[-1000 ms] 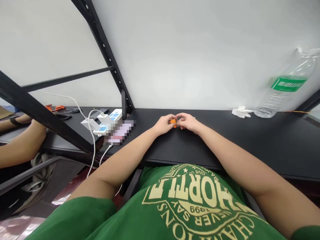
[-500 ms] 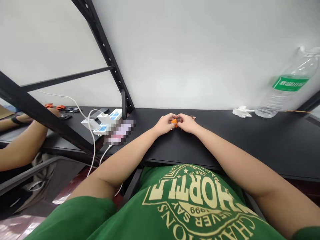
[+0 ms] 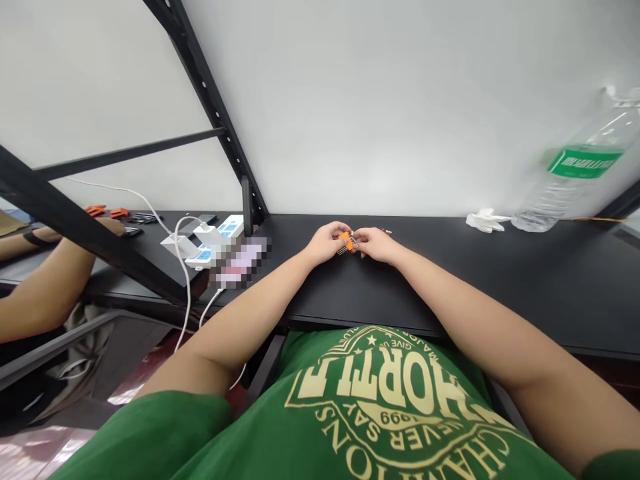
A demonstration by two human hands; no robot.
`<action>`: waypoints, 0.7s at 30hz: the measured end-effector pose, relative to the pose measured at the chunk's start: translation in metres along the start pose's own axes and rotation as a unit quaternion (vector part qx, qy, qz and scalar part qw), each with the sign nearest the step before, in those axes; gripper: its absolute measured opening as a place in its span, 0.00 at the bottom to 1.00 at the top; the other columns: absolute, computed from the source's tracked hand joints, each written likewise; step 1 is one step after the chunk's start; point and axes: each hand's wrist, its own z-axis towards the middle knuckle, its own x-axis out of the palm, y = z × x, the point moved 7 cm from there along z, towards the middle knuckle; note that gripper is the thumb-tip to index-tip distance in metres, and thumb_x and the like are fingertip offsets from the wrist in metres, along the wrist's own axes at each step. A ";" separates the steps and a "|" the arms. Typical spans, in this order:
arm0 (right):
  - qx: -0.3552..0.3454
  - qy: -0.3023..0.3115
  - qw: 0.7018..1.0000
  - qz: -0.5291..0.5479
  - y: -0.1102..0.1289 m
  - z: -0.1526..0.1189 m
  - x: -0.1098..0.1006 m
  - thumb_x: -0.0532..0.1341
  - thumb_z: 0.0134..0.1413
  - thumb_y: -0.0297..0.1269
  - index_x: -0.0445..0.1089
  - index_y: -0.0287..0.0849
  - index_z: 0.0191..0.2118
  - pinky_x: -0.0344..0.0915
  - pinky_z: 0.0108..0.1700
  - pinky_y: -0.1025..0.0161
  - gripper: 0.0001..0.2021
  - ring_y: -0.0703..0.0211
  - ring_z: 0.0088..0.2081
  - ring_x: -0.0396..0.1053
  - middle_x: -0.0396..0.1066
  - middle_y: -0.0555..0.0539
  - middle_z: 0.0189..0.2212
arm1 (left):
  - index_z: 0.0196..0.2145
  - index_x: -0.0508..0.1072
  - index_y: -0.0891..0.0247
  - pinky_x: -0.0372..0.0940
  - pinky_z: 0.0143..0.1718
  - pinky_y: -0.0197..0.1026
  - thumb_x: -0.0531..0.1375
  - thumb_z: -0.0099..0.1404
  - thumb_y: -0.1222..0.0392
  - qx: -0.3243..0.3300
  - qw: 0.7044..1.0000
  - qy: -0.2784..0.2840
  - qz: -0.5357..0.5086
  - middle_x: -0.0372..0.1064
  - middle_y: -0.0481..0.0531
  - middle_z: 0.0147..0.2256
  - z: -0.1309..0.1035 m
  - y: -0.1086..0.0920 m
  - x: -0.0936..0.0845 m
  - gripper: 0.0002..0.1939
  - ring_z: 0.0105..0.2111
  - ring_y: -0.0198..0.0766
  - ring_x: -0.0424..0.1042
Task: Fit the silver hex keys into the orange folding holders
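Both hands meet over the black table point(image 3: 320, 297). My left hand point(image 3: 326, 244) is closed around an orange holder point(image 3: 345, 239) with several thin metal rods poking out below it, which looks like a hex key set. My right hand point(image 3: 376, 245) pinches at the right side of the same set, thumb and fingers drawn together near its dark rods. Fingers cover much of the set, so single rods are hard to make out. Just behind my right hand lie some small, thin pieces point(image 3: 387, 232), partly hidden.
On the left are a power strip point(image 3: 231, 228) with white chargers and cables, a blurred-out phone point(image 3: 245, 260), and a black metal frame point(image 3: 210, 100). Beyond it, another person's arm point(image 3: 55, 287) rests near orange holders point(image 3: 119, 213). Crumpled tissue point(image 3: 487, 220) and a large plastic bottle point(image 3: 575, 173) stand right.
My hands have drawn slightly apart and the set has turned, so more of the orange holder and its rods show. My right fingers have shifted lower on its right side.
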 end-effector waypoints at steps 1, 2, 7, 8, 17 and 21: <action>0.003 0.003 1.000 0.015 0.001 -0.001 0.000 0.61 0.58 0.26 0.75 0.42 0.43 0.70 0.35 0.67 0.10 0.63 0.30 0.73 0.80 0.48 0.35 | 0.46 0.73 0.63 0.72 0.40 0.42 0.65 0.61 0.62 -0.001 1.000 0.002 -0.004 0.80 0.53 0.36 0.000 0.001 0.000 0.15 0.35 0.39 0.80; 0.006 0.006 1.000 0.023 0.002 -0.001 0.000 0.62 0.57 0.26 0.76 0.42 0.43 0.70 0.35 0.67 0.10 0.63 0.30 0.72 0.80 0.48 0.36 | 0.46 0.73 0.63 0.72 0.40 0.42 0.65 0.62 0.62 0.000 1.000 0.002 -0.007 0.80 0.53 0.36 0.000 0.001 0.000 0.14 0.36 0.39 0.80; 0.017 -0.006 1.000 0.021 0.006 -0.004 -0.003 0.63 0.61 0.32 0.77 0.40 0.39 0.68 0.32 0.68 0.05 0.66 0.25 0.70 0.80 0.47 0.34 | 0.45 0.73 0.64 0.71 0.42 0.43 0.65 0.63 0.62 0.007 0.999 0.021 -0.026 0.80 0.54 0.36 0.000 0.000 0.003 0.13 0.35 0.39 0.80; 0.016 -0.007 1.000 0.020 0.006 -0.005 -0.004 0.62 0.63 0.33 0.77 0.39 0.38 0.67 0.31 0.68 0.06 0.66 0.25 0.69 0.80 0.46 0.34 | 0.46 0.72 0.64 0.71 0.42 0.43 0.65 0.63 0.61 0.007 0.999 0.031 -0.036 0.80 0.54 0.35 0.000 0.000 0.004 0.13 0.35 0.39 0.80; 0.040 0.014 0.999 0.023 0.003 -0.005 -0.005 0.61 0.61 0.32 0.76 0.39 0.36 0.65 0.32 0.68 0.06 0.66 0.26 0.71 0.80 0.46 0.33 | 0.47 0.72 0.63 0.69 0.37 0.40 0.66 0.62 0.60 0.006 1.000 0.018 -0.009 0.80 0.53 0.35 0.000 0.001 0.002 0.16 0.34 0.38 0.79; 0.028 -0.039 0.997 -0.067 0.009 -0.007 -0.012 0.63 0.54 0.31 0.76 0.42 0.39 0.66 0.37 0.64 0.07 0.61 0.31 0.73 0.79 0.48 0.35 | 0.45 0.67 0.61 0.67 0.33 0.38 0.65 0.63 0.59 0.002 0.999 0.023 0.027 0.79 0.50 0.33 -0.003 -0.001 0.004 0.15 0.30 0.36 0.76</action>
